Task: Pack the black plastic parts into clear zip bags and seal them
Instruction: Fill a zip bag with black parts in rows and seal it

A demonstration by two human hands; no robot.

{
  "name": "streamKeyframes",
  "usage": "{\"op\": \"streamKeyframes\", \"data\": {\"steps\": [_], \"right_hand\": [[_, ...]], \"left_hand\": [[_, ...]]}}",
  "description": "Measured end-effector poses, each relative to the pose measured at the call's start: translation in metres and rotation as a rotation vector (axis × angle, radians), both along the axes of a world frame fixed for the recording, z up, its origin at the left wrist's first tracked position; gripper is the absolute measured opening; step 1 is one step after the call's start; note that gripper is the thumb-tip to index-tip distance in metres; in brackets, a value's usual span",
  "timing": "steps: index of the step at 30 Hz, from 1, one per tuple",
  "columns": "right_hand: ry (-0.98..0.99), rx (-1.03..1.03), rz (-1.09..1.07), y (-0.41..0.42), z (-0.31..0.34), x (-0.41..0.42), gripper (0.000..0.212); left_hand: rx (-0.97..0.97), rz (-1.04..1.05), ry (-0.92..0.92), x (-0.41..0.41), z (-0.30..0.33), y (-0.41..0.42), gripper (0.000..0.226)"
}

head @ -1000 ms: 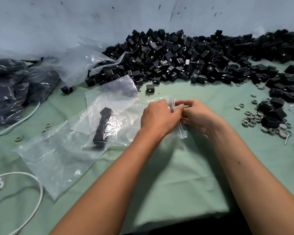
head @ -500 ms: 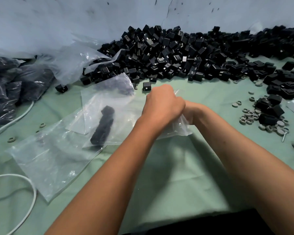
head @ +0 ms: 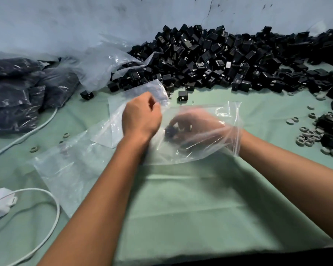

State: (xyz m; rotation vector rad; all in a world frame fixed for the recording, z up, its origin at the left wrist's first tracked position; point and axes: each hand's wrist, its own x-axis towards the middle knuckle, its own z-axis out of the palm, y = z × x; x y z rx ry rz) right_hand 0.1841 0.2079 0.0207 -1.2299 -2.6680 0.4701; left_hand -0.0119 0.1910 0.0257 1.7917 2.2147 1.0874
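Head view, right hand: my right hand (head: 192,124) is now inside the clear zip bag (head: 227,120), wrist at its mouth, where half a second ago it was hidden behind my left fist outside the plastic.
Right grip: fingers curled round a dark part (head: 171,132), seen blurred through the film; I cannot tell how many pieces I hold.
Left hand: my left hand (head: 141,117) has shifted left of the bag and pinches its edge, fingers curled on the plastic to keep it spread.
Bag: lifted a little off the green tabletop (head: 181,208), mouth toward my right wrist, unsealed.
Supply: the heap of black plastic parts (head: 219,58) lies beyond, against the wall, well apart from the bag.
Spare bags: flat empty bags (head: 69,169) lie to the left under my forearm.
Packed bags: filled dark bags (head: 17,89) are stacked far left.
Meaning: I judge loading has just started; filling and sealing remain.
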Motion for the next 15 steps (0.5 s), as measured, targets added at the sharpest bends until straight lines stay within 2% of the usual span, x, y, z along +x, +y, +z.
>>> {"op": "streamKeyframes", "data": {"steps": [1, 2, 3, 9, 12, 15], "right_hand": [[0.026, -0.038, 0.006, 0.0, 0.006, -0.012, 0.014], [0.108, -0.111, -0.016, 0.003, 0.007, -0.019, 0.025], [0.109, -0.14, -0.022, 0.008, 0.005, -0.023, 0.03], [0.351, -0.115, 0.032, 0.012, -0.004, -0.044, 0.016], [0.422, -0.168, -0.047, 0.02, -0.01, -0.054, 0.01], [0.401, -0.088, -0.142, 0.024, -0.022, -0.067, 0.014]], "left_hand": [[-0.041, -0.009, 0.024, -0.018, -0.01, 0.001, 0.013], [-0.074, -0.023, 0.04, -0.033, -0.019, 0.002, 0.011], [-0.094, -0.041, 0.038, -0.046, -0.028, 0.002, 0.01], [-0.05, -0.141, -0.148, -0.073, -0.061, 0.003, 0.004], [-0.023, -0.156, -0.221, -0.075, -0.068, 0.005, 0.003], [-0.022, -0.165, -0.266, -0.076, -0.072, 0.007, 0.005]]}}
